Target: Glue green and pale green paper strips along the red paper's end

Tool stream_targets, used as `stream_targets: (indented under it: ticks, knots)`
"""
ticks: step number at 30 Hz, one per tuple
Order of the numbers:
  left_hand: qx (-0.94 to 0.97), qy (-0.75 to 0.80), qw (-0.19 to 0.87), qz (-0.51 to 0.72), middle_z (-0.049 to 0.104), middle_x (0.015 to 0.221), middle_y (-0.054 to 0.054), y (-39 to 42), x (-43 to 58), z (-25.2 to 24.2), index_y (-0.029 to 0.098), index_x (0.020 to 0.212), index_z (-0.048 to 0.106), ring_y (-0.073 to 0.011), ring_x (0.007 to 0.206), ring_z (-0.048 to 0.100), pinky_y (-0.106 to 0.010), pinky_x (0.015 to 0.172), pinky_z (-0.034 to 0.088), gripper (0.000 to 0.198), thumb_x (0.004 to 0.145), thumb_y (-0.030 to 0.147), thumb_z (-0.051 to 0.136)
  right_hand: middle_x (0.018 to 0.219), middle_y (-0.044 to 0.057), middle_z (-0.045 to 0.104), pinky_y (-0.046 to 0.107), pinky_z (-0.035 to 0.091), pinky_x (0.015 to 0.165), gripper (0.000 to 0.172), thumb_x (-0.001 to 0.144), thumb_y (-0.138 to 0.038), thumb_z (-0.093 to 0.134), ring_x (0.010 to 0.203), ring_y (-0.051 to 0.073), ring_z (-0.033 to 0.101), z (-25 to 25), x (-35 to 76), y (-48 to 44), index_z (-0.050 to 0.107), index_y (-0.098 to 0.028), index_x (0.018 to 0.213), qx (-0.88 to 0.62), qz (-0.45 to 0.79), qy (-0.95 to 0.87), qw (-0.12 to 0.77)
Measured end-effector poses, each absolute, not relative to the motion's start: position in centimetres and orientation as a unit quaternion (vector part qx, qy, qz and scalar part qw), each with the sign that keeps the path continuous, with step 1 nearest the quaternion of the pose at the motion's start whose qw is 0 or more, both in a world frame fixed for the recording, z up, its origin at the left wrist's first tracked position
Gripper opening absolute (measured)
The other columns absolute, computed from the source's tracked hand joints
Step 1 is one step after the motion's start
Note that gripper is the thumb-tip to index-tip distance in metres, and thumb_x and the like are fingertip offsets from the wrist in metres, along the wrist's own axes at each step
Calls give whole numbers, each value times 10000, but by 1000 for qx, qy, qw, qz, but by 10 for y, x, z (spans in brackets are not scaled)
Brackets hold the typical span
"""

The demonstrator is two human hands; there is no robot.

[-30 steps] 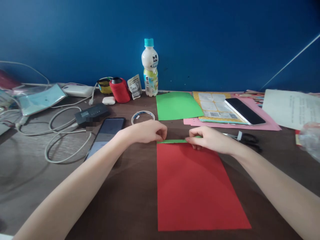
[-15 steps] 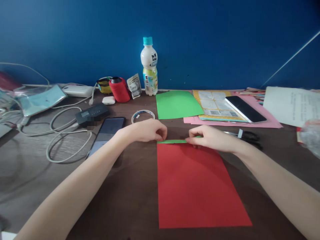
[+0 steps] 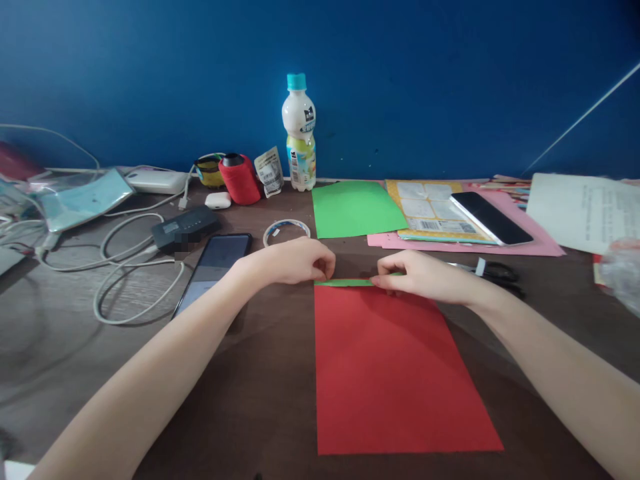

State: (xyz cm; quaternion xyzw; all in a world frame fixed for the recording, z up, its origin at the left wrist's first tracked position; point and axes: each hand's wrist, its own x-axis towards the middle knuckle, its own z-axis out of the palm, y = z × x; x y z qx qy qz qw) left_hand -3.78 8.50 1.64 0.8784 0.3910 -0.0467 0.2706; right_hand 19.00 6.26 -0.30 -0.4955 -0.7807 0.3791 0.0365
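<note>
- Hardly anything has moved since the earlier frames in the head view; only the camera has shifted slightly, and both hands keep the same pose.
- Between the left hand (image 3: pixel 305 259) and right hand (image 3: pixel 417 275) lies a green strip (image 3: pixel 345 283), its long axis running left to right along the far edge of a red sheet (image 3: pixel 390 373).
- Left fingers are bunched at the strip's left end; right thumb and fingertips pinch it farther right, with a bit of green showing beyond. Both hands are equally near.
- Dark surface (image 3: pixel 250 400): a green sheet (image 3: pixel 357 210) lies beyond the hands, scissors (image 3: pixel 503 283) just beside the right wrist, a dark phone (image 3: pixel 215 267) near the left forearm.
- Behind, a bottle (image 3: pixel 300 137) stands upright before a blue wall (image 3: pixel 425 80).
</note>
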Motion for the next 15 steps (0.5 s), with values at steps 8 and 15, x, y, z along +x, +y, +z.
stream_targets:
  ticks: [8, 15]
  knots:
    - [877, 390, 277, -46, 634, 817, 10, 86, -39, 15, 195, 770, 616, -116, 725, 545, -207, 595, 361, 168, 697, 154, 471, 613, -10, 588, 243, 279, 496, 344, 742, -492, 519, 534, 110, 460, -1, 190, 62, 487, -186, 588, -502, 386, -773, 42]
    - [878, 386, 281, -45, 630, 809, 8, 86, -39, 14, 188, 771, 614, -115, 720, 543, -206, 594, 361, 166, 699, 147, 470, 620, -12, 602, 245, 296, 509, 334, 750, -483, 512, 543, 113, 486, -3, 192, 63, 482, -188, 595, -505, 385, -771, 41]
